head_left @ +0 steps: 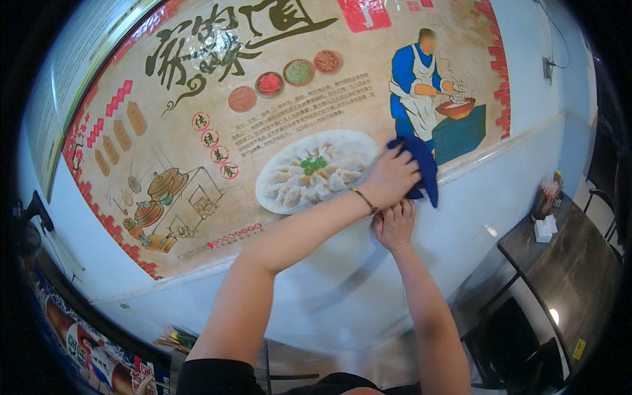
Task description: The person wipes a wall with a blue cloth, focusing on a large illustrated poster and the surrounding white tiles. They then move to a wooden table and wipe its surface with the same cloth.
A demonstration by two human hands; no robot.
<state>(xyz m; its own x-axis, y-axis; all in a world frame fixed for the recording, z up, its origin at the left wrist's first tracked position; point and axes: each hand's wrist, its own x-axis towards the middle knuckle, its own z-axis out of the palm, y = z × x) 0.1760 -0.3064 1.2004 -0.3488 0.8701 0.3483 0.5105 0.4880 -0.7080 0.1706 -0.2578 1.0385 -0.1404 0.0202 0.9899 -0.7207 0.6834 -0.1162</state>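
My left hand (390,176) presses a dark blue cloth (421,168) against a large printed wall poster (309,227), its fingers bent over the cloth. The cloth covers part of the poster between a picture of a plate of dumplings and a drawn cook in a white apron, and a corner of it hangs down. A thin dark bracelet (364,200) circles my left wrist. Just below, my right hand (396,226) rests on the wall by the poster's lower edge, fingers pointing up and holding nothing I can see. Its fingertips nearly meet my left hand.
A pale wall (316,296) runs below the poster. To the right stands a dark wooden table (566,263) bearing a white tissue pack (544,230) and a holder of sticks (545,201). A black chair (507,336) sits beside it. A colourful printed panel (85,349) is at lower left.
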